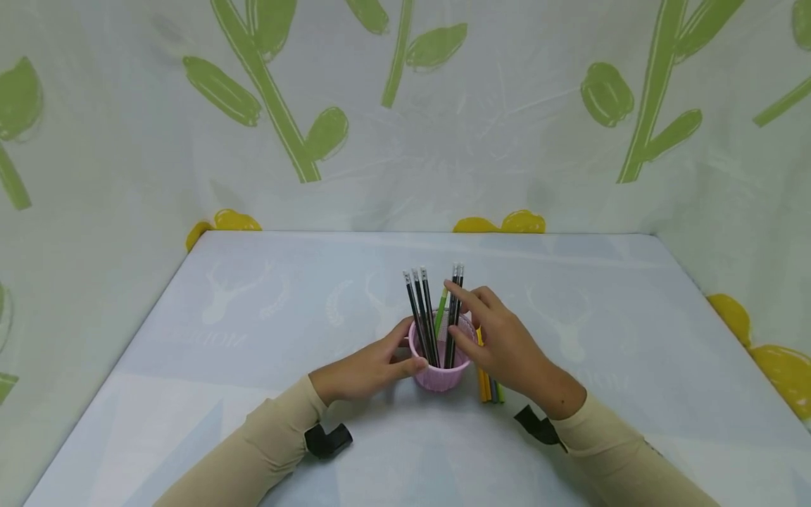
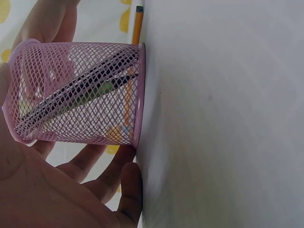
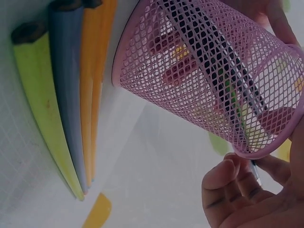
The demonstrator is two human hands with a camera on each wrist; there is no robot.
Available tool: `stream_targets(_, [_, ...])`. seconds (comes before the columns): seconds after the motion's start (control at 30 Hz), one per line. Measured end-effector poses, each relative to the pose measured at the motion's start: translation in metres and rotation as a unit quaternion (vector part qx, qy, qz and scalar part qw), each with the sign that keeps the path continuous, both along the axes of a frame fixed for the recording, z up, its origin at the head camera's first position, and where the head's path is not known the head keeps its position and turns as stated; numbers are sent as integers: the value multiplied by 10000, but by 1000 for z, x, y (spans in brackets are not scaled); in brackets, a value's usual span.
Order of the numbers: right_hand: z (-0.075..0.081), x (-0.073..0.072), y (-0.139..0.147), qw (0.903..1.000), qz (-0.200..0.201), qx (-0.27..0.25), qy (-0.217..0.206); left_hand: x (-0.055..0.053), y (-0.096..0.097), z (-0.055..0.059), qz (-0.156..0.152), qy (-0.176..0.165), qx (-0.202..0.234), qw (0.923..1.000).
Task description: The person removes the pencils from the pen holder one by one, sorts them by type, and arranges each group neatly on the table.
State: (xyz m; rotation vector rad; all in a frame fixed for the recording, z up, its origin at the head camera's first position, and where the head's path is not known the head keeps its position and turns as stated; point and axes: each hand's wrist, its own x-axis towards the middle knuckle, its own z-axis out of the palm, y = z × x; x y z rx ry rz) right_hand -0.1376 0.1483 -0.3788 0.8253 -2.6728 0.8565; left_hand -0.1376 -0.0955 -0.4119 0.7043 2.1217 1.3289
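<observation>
A pink mesh pencil cup [image 1: 439,381] stands upright on the table. My left hand [image 1: 370,367] grips it from the left, thumb at the front rim and fingers round the far side. Inside are black pencils [image 1: 422,303] with silver ends, three leaning left and two near the right side, plus one green pencil [image 1: 440,317]. My right hand [image 1: 503,341] is over the cup's right side, index finger and thumb spread apart. Its index fingertip is right at the green pencil's top, and its thumb overlaps the two right-hand black pencils.
Beside the cup on the right, under my right hand, several coloured pencils lie together: orange pencils [image 3: 97,61], a dark blue-grey pencil [image 3: 69,80] and a yellow-green pencil [image 3: 40,95]. The white patterned table [image 1: 304,303] meets a leaf-printed curtain [image 1: 507,141] at the back and sides.
</observation>
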Motion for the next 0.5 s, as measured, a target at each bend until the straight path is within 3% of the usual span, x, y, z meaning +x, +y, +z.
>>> stream_targets(0.27, [3,2,-1,9990,-101,323,-286,0,0,1,-9,2,-9,10000])
stream_targets(0.5, [1,1,-1,9998,-129,-119,95,0,-1,0,65,0,-118,9999])
